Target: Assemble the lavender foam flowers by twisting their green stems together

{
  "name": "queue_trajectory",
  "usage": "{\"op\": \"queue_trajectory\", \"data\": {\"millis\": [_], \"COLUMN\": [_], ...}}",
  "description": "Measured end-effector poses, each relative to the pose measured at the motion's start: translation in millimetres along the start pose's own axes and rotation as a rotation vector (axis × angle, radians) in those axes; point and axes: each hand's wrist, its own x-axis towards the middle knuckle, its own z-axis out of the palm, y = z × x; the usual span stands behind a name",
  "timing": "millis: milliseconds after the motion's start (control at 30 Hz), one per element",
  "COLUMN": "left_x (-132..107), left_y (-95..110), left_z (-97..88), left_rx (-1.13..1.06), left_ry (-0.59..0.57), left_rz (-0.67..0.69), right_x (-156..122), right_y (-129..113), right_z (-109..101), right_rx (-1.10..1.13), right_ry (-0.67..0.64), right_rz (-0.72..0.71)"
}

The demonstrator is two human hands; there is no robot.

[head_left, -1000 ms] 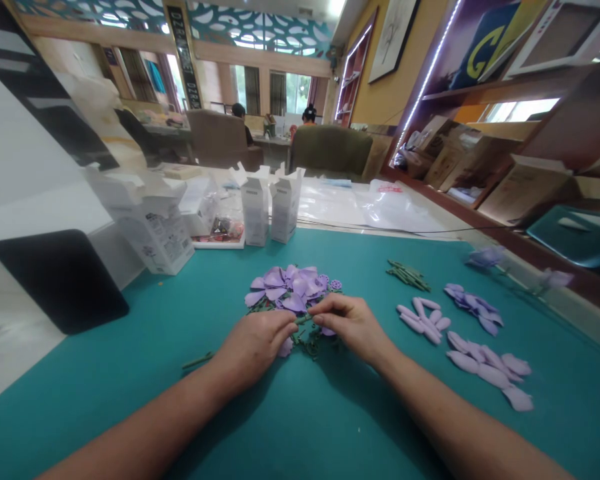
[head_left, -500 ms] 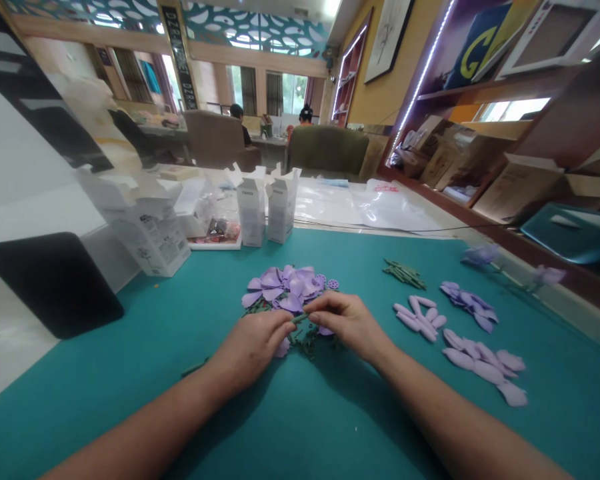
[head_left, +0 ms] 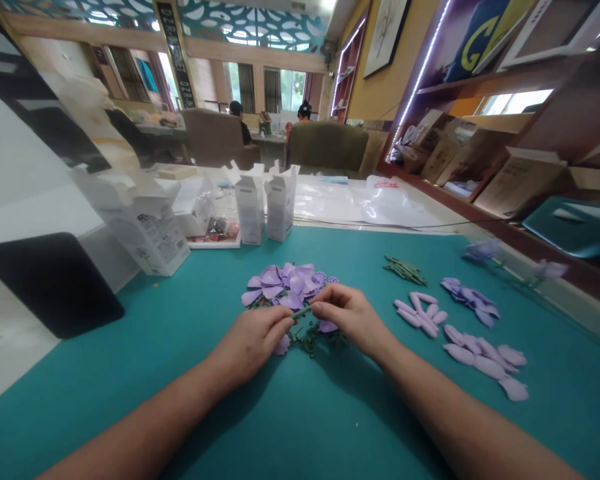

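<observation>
In the head view, the left hand [head_left: 253, 337] and right hand [head_left: 353, 317], fingertips pinched, grip one green stem [head_left: 301, 311] over a heap of lilac and green pieces [head_left: 293, 283] on the teal surface [head_left: 260, 427]; a green stick visible beside the left wrist half a second ago is out of sight. At right lie three lilac clusters [head_left: 487, 365] and one green bundle [head_left: 405, 271].

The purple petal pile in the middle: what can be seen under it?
Green pieces show along the near edge of the purple petal pile. Whatever else lies beneath is covered and cannot be seen.
</observation>
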Motion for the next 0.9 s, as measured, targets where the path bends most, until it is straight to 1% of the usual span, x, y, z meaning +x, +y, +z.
{"op": "queue_trajectory", "data": {"millis": [200, 300, 400, 500, 600, 700, 800, 900], "left_x": [0.4, 2.1, 3.7, 3.7, 2.7, 2.3, 2.7, 3.0], "left_y": [0.7, 0.2, -1.1, -2.7, -3.0, -2.0, -2.6, -5.6], "left_z": [-1.4, -5.0, -8.7, -9.8, -8.2, -5.8, -3.5, -2.1], "left_rx": [0.010, 0.010, 0.012, 0.053, 0.139, 0.249, 0.337, 0.373], "left_ry": [-0.011, -0.001, 0.003, -0.034, -0.085, -0.127, -0.143, -0.150], "left_rz": [-0.036, -0.067, -0.103, -0.122, -0.138, -0.173, -0.179, -0.150], "right_x": [0.3, 0.9, 1.4, 1.7, 0.8, -2.7, -8.0, -11.8], "right_y": [2.6, 0.5, -2.2, -3.1, -1.9, -1.1, -2.3, -4.0], "right_z": [4.5, 2.9, -3.3, -9.2, -8.9, -3.1, 4.0, 8.8], "right_rx": [0.004, 0.002, -0.078, -0.249, -0.539, -0.797, -0.935, -1.003], "right_ry": [-0.010, -0.006, 0.019, 0.001, -0.079, -0.218, -0.320, -0.411], "right_rz": [-0.006, -0.004, 0.011, -0.006, -0.083, -0.145, -0.183, -0.221]}}
